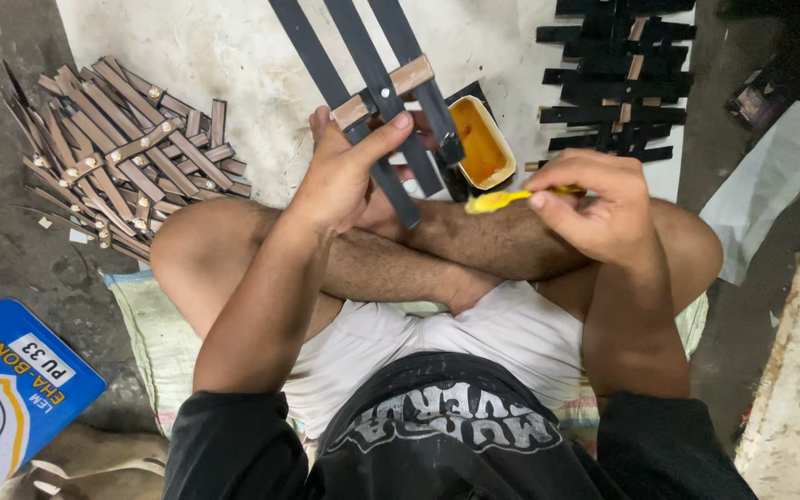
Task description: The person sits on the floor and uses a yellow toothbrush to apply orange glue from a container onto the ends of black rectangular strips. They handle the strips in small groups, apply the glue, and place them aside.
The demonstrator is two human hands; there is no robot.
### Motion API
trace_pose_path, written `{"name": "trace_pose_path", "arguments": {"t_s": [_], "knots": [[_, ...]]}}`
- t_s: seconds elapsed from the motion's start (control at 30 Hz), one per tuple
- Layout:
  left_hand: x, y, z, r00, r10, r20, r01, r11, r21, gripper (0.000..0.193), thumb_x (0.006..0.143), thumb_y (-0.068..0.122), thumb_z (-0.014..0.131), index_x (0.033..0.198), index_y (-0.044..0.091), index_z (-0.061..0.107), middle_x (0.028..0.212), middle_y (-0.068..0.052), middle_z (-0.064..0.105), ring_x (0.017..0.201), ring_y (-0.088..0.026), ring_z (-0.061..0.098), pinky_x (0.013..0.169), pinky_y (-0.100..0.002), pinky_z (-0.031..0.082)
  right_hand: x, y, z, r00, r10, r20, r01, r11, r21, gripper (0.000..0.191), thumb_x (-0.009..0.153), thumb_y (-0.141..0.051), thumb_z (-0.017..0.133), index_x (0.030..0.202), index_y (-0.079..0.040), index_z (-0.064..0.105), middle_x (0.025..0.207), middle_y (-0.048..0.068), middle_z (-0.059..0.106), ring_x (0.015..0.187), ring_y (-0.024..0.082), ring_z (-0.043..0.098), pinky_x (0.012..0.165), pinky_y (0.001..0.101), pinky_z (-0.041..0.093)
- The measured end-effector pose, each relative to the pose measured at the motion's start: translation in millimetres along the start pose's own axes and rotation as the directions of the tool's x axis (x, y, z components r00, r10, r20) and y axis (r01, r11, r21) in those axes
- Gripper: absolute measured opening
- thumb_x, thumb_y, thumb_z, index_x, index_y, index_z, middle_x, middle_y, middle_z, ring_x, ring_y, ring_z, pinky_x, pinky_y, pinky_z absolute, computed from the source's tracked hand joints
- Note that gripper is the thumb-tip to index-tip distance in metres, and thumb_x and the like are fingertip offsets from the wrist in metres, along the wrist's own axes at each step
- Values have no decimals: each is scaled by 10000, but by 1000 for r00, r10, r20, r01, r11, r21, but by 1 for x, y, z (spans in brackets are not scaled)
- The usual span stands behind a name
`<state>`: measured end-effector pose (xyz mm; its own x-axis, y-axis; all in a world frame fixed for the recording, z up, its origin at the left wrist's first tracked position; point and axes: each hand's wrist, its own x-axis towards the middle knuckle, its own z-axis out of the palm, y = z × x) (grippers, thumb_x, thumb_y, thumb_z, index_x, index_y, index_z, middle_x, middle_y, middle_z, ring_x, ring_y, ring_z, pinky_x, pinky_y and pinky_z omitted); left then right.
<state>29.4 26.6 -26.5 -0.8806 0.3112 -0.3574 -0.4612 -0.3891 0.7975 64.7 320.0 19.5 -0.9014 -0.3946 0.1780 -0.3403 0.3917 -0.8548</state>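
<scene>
Rough grey concrete floor lies under a seated person, with a white sheet ahead, a heap of brown strips at left and black pieces stacked at right. Left hand grips a frame of three dark slats above the crossed legs. Right hand pinches a yellow-coated brush beside a small tub of yellow glue.

The dark strips run off the edge at twelve o'clock; the blue tin is cut off at eight o'clock; the brush handle hides inside the right hand.
</scene>
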Motion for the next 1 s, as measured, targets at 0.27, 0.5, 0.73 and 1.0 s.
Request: {"name": "trace_pose_path", "arguments": {"t_s": [0.27, 0.5, 0.73, 1.0], "knots": [[-1, -3, 0, 995, 78, 57, -89, 971, 222, 284, 1039, 261, 667, 1139, -5, 651, 889, -54, 707, 713, -134, 688, 651, -271, 592, 5, -1, 26, 997, -58, -41, 53, 993, -105, 145, 916, 20, 798, 1043, -17, 738, 1007, 108, 724, 783, 154, 660, 639, 228, 513], [-4, 7, 2, 998, 41, 40, -44, 995, 84, 245, 1013, 223, 687, 1073, -13, 655, 834, -64, 690, 684, -147, 691, 619, -296, 601, 11, -5, 24, 992, -124, 29, 128, 969, -210, 168, 871, -5, 812, 1022, -47, 753, 975, 89, 726, 812, 179, 678, 681, 288, 496], [-6, 6, 2, 991, 104, 82, -119, 971, 208, 274, 1037, 259, 670, 1082, -10, 652, 855, -53, 683, 681, -132, 685, 616, -288, 618, 8, -5, 23, 996, -29, -85, 30, 1000, 7, 146, 936, -5, 781, 1070, -41, 734, 1013, 86, 727, 749, 152, 633, 617, 250, 494], [-1, -1, 3, 998, 59, 14, -60, 972, 225, 309, 1013, 270, 675, 1085, -29, 652, 834, -63, 698, 665, -136, 697, 603, -276, 608, 14, -15, 16, 985, -163, 53, 171, 909, -379, 164, 796, -49, 837, 946, -86, 782, 914, 68, 736, 721, 194, 675, 626, 322, 471]]}}
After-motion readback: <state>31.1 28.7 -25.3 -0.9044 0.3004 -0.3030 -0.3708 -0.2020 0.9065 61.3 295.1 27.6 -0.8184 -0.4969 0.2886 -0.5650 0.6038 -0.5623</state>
